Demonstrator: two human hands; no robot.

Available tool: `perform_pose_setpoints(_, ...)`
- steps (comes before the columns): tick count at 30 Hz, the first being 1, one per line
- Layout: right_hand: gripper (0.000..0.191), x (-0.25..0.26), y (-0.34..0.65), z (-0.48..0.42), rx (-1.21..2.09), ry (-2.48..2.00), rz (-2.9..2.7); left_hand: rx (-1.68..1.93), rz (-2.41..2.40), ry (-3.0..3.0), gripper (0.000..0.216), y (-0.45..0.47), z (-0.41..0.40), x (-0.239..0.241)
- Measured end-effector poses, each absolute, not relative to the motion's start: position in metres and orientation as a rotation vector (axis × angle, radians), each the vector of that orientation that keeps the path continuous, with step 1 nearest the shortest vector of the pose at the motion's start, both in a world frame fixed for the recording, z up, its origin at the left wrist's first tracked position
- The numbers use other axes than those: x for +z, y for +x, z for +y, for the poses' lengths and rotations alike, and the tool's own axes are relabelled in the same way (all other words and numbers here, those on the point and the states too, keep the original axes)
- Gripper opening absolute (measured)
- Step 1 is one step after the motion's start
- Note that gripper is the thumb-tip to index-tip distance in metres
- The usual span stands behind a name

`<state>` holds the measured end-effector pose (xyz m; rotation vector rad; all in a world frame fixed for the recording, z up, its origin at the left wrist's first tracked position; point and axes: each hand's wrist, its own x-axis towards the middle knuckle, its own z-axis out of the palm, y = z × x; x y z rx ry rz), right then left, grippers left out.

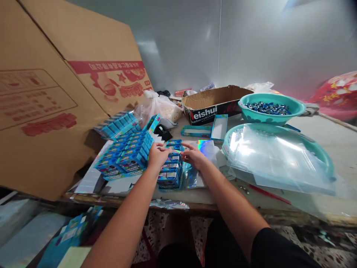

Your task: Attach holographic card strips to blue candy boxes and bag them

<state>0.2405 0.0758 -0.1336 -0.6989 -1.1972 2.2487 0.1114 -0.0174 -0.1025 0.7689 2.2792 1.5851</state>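
My left hand (157,155) and my right hand (194,155) meet over a row of small blue printed boxes (169,175). Between their fingertips stretches a small shiny, rainbow-tinted strip (176,151), pinched at both ends. What exactly the strip is, I cannot make out. To the left of my left hand stand stacked blue boxes (125,152) in neat rows. Shiny holographic sheets (205,149) lie beside and under my right hand.
A large cardboard carton (92,85) rises at the left. Behind are a black open box (206,111) and flat blue trays (196,131). At right, a turquoise basin (279,118) holds small blue pieces; clear plastic sheets (267,160) cover another basin (325,158).
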Motion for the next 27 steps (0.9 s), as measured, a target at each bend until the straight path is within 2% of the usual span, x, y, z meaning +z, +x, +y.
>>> perform_pose_setpoints(10, 0.061, -0.134, 0.232, 0.069, 2.237, -0.684, -1.022, 1.554, 2.377, 0.821, 0.037, 0.109, -0.018, -0.108)
perform_pose_setpoints(13, 0.062, -0.137, 0.23, 0.065, 2.247, -0.729, -0.969, 1.538, 2.41, 0.834, 0.043, 0.108, -0.018, -0.107)
perform_pose_setpoints(15, 0.055, -0.138, 0.229, 0.062, 2.252, -0.755, -0.944, 1.549, 2.433, 0.813, 0.053, 0.107, -0.017, -0.106)
perform_pose_setpoints(18, 0.033, -0.141, 0.23, 0.058, 2.283, -0.784, -0.968, 1.544, 2.388, 0.73, 0.062, 0.105, -0.015, -0.108)
perform_pose_setpoints(20, 0.023, -0.144, 0.23, 0.054, 2.292, -0.814, -1.011, 1.529, 2.305, 0.674, 0.056, 0.104, -0.013, -0.111)
perform_pose_setpoints(22, 0.022, -0.145, 0.229, 0.049, 2.261, -0.861, -1.048, 1.534, 2.233, 0.636, 0.047, 0.104, -0.011, -0.115)
perform_pose_setpoints(27, 0.04, -0.134, 0.255, 0.02, 2.036, -0.905, -1.156, 1.684, 2.179, 0.59, 0.029, 0.107, -0.008, -0.103)
